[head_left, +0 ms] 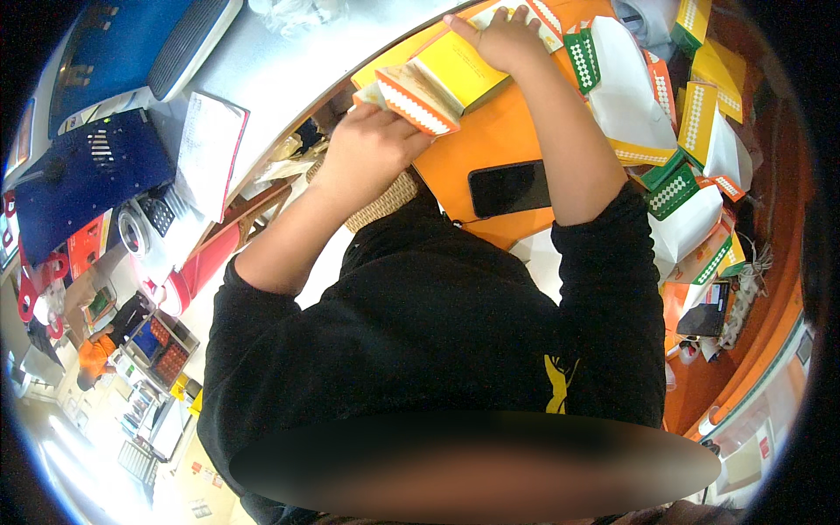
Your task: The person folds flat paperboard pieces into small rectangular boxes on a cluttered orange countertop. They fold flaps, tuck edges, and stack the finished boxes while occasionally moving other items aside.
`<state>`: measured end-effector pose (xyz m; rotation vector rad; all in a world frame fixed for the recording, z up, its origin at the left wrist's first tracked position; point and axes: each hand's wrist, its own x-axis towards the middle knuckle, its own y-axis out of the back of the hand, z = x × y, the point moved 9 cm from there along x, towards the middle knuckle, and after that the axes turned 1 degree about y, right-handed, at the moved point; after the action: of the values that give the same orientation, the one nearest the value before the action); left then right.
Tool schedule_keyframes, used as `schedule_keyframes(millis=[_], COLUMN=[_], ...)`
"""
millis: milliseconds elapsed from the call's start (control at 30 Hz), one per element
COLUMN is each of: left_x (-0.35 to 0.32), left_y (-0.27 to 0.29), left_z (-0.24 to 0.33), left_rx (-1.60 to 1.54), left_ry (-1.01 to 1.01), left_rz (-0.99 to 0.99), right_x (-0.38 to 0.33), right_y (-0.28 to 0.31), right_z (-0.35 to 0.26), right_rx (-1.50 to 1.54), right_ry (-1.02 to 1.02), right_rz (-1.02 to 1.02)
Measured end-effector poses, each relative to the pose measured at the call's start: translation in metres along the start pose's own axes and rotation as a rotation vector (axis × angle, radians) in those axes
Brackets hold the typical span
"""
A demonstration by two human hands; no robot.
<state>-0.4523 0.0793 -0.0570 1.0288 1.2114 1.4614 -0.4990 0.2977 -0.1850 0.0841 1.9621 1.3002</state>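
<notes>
1. Evidently, the yellow carton [464, 68] lies between my hands, on the orange tabletop [451, 162], its near end tipped up at my left grip.
2. My left hand [372, 144] is closed on that end, beside its orange-and-white flap [420, 105], probably to keep the folded panels from springing apart.
3. My right hand [507, 42] is spread over the far end, thumb and fingers wide apart, seemingly to steady it; I cannot see what pressure it applies.
4. Just below both grips, toward my body, a black phone [509, 189] lies flat, perhaps there to stay within reach.
5. Right of my right hand, white, green and yellow cartons [626, 96] lie heaped, apparently kept aside to leave working room.
6. Well left of my left grip, a notebook [212, 153] lies open.
</notes>
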Motion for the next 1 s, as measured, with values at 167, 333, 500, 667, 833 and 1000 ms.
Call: schedule_keyframes(millis=[167,333,500,667,833,1000], left_x=[-0.015,-0.001,0.0,-0.009,-0.044,-0.077], left_y=[-0.034,-0.067,-0.085,-0.095,-0.109,-0.112], left_z=[0.002,-0.022,-0.03,-0.021,-0.029,-0.053], left_rx=[-0.211,-0.514,-1.102,-1.291,-1.41,-1.373], left_ry=[0.226,0.591,0.815,0.99,1.165,1.226], left_rz=[-0.16,-0.019,0.101,0.123,0.13,0.43], right_x=[0.018,0.032,0.025,0.02,0.026,0.034], right_y=[-0.004,-0.018,-0.015,-0.013,-0.018,-0.032], right_z=[0.002,0.009,0.016,0.013,0.018,0.007], right_rx=[-0.082,-0.039,0.093,0.047,0.019,-0.534], right_ry=[0.032,0.04,-0.042,-0.026,0.042,0.267], right_rz=[0.275,0.201,0.161,0.136,0.149,0.021])
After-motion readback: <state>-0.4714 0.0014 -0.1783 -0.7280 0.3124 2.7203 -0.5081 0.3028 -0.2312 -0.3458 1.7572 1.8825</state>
